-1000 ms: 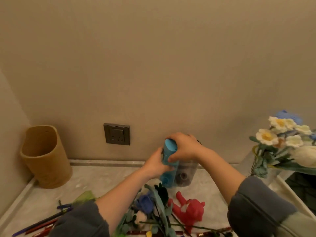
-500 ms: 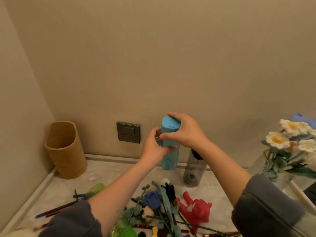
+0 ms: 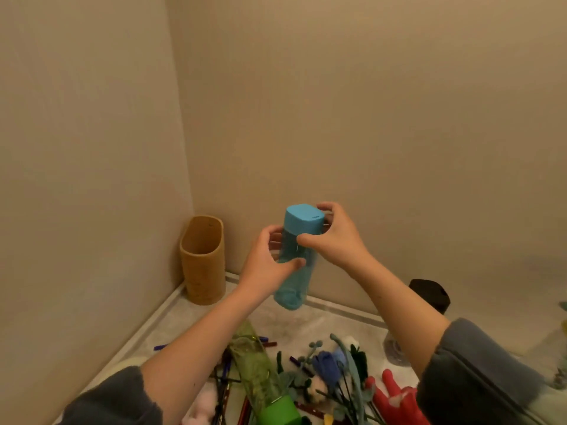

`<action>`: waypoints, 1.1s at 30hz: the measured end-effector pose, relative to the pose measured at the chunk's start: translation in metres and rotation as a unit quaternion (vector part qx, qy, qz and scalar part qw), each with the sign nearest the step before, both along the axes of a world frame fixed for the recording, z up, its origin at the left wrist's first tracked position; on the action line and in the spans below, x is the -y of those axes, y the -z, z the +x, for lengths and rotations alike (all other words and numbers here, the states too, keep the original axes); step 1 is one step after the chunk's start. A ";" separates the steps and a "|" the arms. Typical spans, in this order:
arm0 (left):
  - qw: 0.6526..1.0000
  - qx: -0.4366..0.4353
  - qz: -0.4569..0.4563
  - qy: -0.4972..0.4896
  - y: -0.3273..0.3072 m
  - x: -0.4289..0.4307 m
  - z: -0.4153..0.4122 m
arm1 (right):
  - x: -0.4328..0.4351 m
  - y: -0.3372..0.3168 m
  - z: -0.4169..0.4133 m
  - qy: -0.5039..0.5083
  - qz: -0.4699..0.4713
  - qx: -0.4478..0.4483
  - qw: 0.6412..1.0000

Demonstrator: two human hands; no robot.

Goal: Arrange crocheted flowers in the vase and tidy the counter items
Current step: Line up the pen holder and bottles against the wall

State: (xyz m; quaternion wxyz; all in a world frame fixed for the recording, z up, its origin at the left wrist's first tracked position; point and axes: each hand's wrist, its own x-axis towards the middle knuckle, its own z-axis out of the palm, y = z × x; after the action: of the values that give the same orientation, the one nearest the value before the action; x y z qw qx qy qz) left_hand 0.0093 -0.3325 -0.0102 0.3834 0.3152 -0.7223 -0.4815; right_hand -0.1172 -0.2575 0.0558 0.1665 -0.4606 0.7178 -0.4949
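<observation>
A corner of plain beige walls is seen above a pale, marbled desk (image 3: 325,325) edged by a low raised lip. A translucent blue bottle (image 3: 295,261) with a rounded-square, opaque blue cap (image 3: 303,218) is held clear of the desk, tilted slightly with its base toward the camera. The fingers (image 3: 329,207) of the right hand (image 3: 336,240) are curled over the cap's far side, with the thumb pressed on the front just below the cap. The bottle's body is gripped lower down by the left hand (image 3: 267,261), its thumb laid across the front and its fingers wrapped behind. Both forearms are bare, with grey sleeves (image 3: 478,375) pushed up.

Beyond the hands, a tan, oval, open-topped holder (image 3: 202,260) with a matte woven look stands upright in the corner against the walls. Below the hands, well apart from the fingers, the crocheted flowers (image 3: 329,368) lie loose on the desk: a blue yarn bloom, pale buds and dark wire stems. Beside them a clear green bottle (image 3: 256,372) with a green cap lies on its side over scattered pencils (image 3: 224,391). A red plush toy (image 3: 395,400) lies to the right of the flowers. A dark, rounded cap (image 3: 429,294) is seen behind the right forearm; what it tops is blurred.
</observation>
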 end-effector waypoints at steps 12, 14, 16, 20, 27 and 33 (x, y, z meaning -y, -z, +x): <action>0.996 0.009 0.065 0.055 0.015 0.045 0.061 | 0.056 0.019 0.029 -0.160 0.012 0.068 0.985; 0.995 0.009 0.084 0.061 0.020 0.051 0.062 | 0.061 0.021 0.027 -0.174 0.020 0.078 0.982; 0.994 0.013 0.091 0.064 0.025 0.055 0.061 | 0.065 0.024 0.023 -0.185 0.034 0.086 0.978; 0.993 0.020 0.093 0.074 0.034 0.062 0.057 | 0.072 0.031 0.014 -0.198 0.056 0.094 0.974; 0.996 0.024 0.072 0.048 0.045 0.069 0.043 | 0.085 0.053 0.004 -0.176 0.098 0.073 0.977; 0.994 0.061 0.027 -0.087 0.058 0.059 0.032 | 0.092 0.068 0.016 -0.079 0.066 0.063 0.993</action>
State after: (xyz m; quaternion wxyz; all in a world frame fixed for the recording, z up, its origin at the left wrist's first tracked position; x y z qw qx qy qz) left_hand 0.0415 -0.3919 -0.0687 0.3707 0.4154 -0.7011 -0.4455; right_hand -0.1010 -0.3499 -0.0126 0.2797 -0.4724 0.6980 -0.4597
